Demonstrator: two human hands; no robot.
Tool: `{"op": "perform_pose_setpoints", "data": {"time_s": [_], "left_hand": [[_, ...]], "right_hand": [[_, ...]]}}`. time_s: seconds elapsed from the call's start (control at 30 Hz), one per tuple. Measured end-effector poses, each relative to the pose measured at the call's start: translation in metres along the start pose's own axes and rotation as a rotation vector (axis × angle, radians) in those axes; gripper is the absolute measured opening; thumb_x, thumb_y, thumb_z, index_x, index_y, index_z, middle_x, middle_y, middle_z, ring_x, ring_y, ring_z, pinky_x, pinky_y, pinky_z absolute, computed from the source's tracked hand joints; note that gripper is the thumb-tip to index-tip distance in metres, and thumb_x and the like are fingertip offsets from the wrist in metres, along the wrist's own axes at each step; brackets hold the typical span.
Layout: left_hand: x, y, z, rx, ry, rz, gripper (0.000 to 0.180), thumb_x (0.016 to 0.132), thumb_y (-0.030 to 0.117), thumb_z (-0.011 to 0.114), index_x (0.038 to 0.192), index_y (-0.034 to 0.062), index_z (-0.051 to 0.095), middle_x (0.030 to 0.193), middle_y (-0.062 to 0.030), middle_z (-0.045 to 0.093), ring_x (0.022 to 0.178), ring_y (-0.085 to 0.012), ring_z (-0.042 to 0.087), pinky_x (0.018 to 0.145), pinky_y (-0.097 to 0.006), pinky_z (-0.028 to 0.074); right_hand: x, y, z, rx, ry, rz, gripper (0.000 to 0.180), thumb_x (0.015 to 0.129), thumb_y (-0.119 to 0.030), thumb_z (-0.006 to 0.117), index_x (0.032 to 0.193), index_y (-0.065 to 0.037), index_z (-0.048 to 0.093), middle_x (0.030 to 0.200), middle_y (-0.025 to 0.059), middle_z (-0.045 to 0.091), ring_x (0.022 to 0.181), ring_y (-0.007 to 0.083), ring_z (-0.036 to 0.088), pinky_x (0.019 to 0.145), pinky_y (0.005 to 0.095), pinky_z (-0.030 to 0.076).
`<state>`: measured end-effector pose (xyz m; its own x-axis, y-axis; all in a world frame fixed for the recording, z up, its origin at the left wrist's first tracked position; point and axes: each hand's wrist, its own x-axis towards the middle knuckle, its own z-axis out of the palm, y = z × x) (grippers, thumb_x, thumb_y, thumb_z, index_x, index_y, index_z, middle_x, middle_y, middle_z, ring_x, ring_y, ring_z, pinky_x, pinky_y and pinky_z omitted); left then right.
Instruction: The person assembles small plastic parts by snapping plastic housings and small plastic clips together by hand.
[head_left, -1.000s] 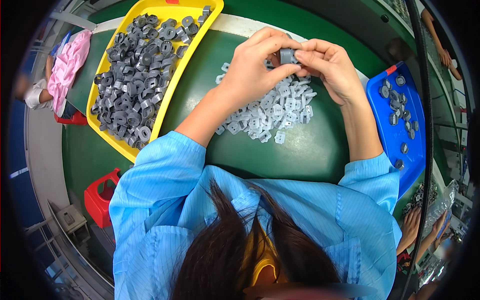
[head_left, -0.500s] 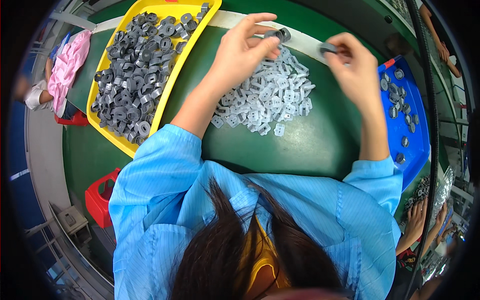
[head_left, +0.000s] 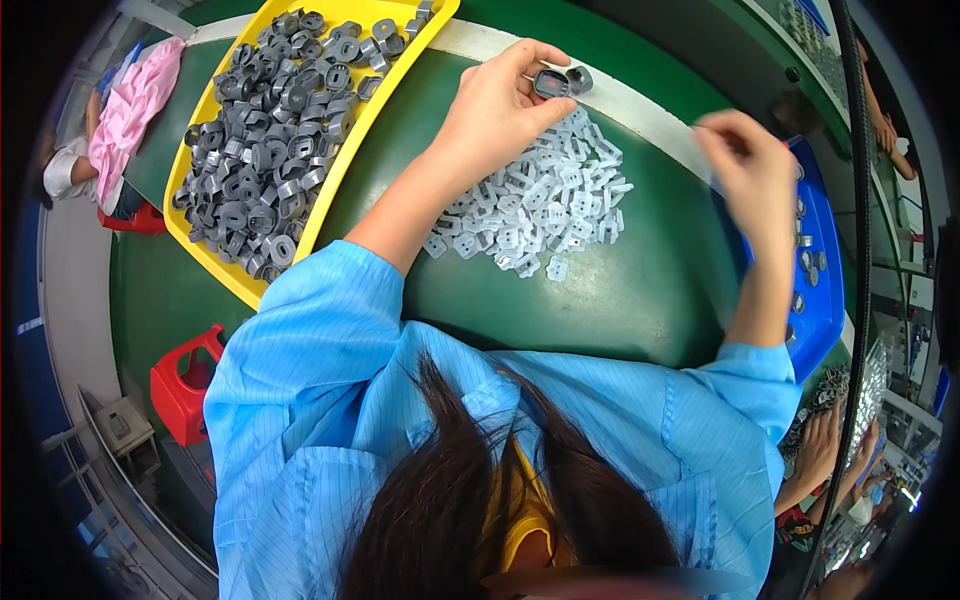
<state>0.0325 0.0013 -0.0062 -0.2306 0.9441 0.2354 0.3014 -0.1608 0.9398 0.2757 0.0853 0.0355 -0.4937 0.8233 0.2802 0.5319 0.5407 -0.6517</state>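
Observation:
My left hand point(head_left: 505, 98) pinches a dark grey plastic housing point(head_left: 552, 84) between thumb and fingers, its hollow side facing up. A second grey housing point(head_left: 580, 80) sits right beside it at the fingertips; whether the hand also holds that one is unclear. Below this hand lies a heap of translucent whitish plastic plates point(head_left: 540, 205) on the green tabletop point(head_left: 620, 310). My right hand point(head_left: 750, 170), blurred by motion, hovers at the near-left edge of the blue tray point(head_left: 825, 330). Its fingers are curled, and what they hold, if anything, cannot be made out.
A yellow tray point(head_left: 345, 165) full of grey housings point(head_left: 265, 150) stands at the left. Several grey parts lie in the blue tray. A red stool point(head_left: 185, 385) is at lower left, with pink cloth point(head_left: 140, 100) beyond. At lower right, another person's hands point(head_left: 822, 450) are near a clear bag.
My right hand has moved right, from beside the heap to the blue tray; the grey part it held no longer shows. My left hand has turned its housing hollow side up.

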Motion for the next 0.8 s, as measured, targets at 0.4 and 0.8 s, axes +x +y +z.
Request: {"op": "perform_pose_setpoints", "data": {"time_s": [0.4, 0.8], "left_hand": [[-0.001, -0.001, 0.005, 0.122, -0.015, 0.061, 0.032, 0.073, 0.004, 0.074, 0.101, 0.0011, 0.06, 0.095, -0.0073, 0.06, 0.07, -0.0121, 0.061, 0.063, -0.025, 0.051], [-0.005, 0.017, 0.006, 0.237, -0.032, 0.118, 0.047, 0.068, 0.007, 0.077, 0.108, 0.0046, 0.053, 0.091, -0.0086, 0.06, 0.066, -0.0173, 0.055, 0.063, -0.031, 0.05]], "right_hand": [[0.045, -0.018, 0.055, 0.072, -0.527, 0.177, 0.024, 0.068, -0.019, 0.077, 0.066, -0.001, 0.062, 0.059, 0.0044, 0.06, 0.057, 0.0104, 0.056, 0.053, 0.025, 0.043], [0.028, -0.049, 0.055, 0.328, -0.141, -0.02, 0.012, 0.079, -0.011, 0.068, 0.088, -0.003, 0.071, 0.083, 0.0048, 0.067, 0.069, 0.0125, 0.061, 0.066, 0.0269, 0.05]]}}
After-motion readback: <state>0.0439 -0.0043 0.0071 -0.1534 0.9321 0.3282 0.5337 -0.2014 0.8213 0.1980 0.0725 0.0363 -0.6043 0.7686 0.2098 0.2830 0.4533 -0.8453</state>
